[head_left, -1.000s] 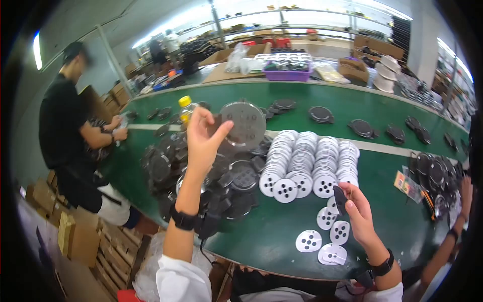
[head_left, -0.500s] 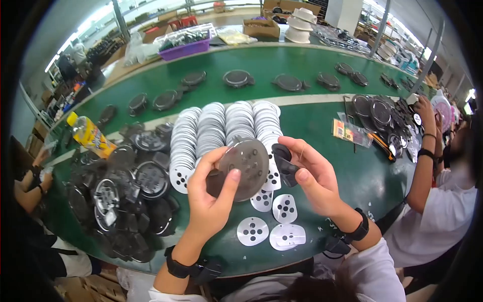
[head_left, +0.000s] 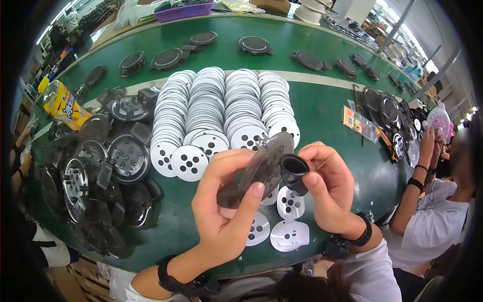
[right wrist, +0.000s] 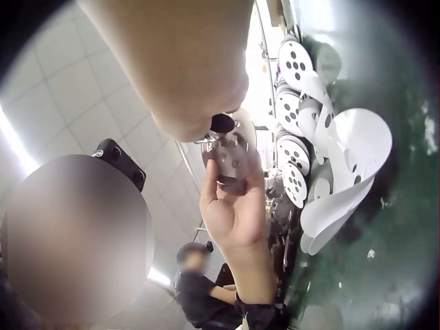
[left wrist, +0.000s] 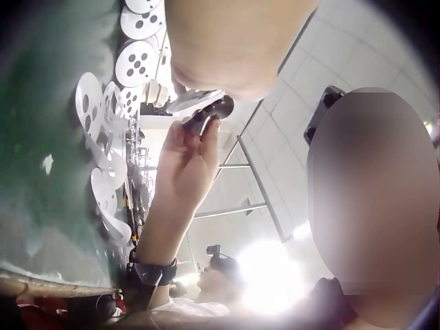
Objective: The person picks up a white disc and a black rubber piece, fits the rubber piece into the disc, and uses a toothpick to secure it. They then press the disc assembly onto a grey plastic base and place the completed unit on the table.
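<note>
My left hand (head_left: pixel 226 209) grips a round, smoky translucent plastic cover (head_left: pixel 259 171) by its edge, thumb on the near face. The cover is tilted, nearly edge-on in the head view; in the right wrist view small raised studs show on its face. My right hand (head_left: pixel 332 189) pinches a small black hollow plastic piece (head_left: pixel 294 171) with a round opening, right beside the cover's edge. Below both hands lie loose white hole-punched discs (head_left: pixel 290 204), partly hidden by the left hand. Rows of overlapping white discs (head_left: pixel 205 100) stand just beyond the hands.
A heap of dark round casings (head_left: pixel 128 158) lies left, with a yellow bottle (head_left: pixel 65 105) behind it. More casings (head_left: pixel 254 45) sit along the far green strip. At right are a packet (head_left: pixel 359 123), an orange-handled tool (head_left: pixel 385 143), another pile and a seated person (head_left: pixel 432 201).
My left hand has come down and right with the cover, which has turned nearly edge-on. The right hand has brought the black piece up close to it. The head view has swung right and down.
</note>
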The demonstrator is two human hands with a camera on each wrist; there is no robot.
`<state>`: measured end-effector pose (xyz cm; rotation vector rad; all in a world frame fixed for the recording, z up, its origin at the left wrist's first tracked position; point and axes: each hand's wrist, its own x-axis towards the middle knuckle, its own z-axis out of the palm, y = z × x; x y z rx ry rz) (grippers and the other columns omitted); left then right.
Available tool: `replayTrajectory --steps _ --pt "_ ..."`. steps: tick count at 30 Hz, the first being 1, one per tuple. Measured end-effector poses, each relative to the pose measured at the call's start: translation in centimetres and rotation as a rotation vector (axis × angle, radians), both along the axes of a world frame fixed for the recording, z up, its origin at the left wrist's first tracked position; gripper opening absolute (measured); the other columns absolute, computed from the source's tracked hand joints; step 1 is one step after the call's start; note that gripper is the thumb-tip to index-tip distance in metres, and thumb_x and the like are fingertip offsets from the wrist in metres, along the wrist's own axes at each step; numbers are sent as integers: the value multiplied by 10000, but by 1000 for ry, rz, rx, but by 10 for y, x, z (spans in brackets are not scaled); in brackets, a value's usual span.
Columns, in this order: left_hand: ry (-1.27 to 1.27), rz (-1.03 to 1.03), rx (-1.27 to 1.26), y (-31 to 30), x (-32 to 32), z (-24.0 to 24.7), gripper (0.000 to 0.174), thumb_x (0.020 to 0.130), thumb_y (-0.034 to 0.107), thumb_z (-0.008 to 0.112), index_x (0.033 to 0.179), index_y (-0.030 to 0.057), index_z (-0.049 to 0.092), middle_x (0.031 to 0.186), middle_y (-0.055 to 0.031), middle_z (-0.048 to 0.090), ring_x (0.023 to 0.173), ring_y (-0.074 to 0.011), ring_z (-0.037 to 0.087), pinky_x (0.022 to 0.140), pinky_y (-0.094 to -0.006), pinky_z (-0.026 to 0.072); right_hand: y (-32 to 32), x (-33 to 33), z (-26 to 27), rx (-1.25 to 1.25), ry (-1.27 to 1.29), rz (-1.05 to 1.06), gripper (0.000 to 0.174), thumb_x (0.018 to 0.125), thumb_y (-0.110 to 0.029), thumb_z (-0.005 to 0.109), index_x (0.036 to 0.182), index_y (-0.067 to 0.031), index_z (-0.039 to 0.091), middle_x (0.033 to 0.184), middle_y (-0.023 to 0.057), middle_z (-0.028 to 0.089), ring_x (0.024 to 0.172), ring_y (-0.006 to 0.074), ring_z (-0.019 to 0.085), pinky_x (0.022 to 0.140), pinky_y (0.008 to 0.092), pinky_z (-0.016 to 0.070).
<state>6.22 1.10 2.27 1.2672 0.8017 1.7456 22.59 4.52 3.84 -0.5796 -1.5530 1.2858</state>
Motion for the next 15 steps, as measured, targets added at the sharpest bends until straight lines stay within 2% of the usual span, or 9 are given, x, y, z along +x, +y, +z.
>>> replayTrajectory --steps 4,7,12,15 --pt "-50 27 -36 -3 -2 2 291 815 -84 537 1099 -52 485 1086 -118 507 970 -142 521 797 -232 440 1 1 -4 41 -43 -13 231 905 -3 462 1120 74 433 1007 78 520 876 72 516 780 207 427" --pt "-18 7 -56 -3 -2 1 305 808 -99 534 1106 -50 485 1096 -126 511 980 -144 525 779 -226 452 0 -1 -5 58 -25 -41 221 890 12 480 1100 76 451 996 87 522 810 61 511 714 185 429" --pt "-82 7 -120 -5 3 4 293 815 -110 520 1104 -63 493 1125 -136 517 994 -146 529 791 -232 464 -1 0 -7 225 -158 -159 207 838 59 540 1040 80 499 984 122 527 718 61 520 615 157 426" --pt "-33 -19 -119 -7 2 4 292 816 -115 516 1103 -72 491 1120 -131 516 992 -140 528 789 -232 465 3 2 -10 250 -183 -158 205 829 66 545 1029 84 506 986 132 527 739 71 530 629 164 442"
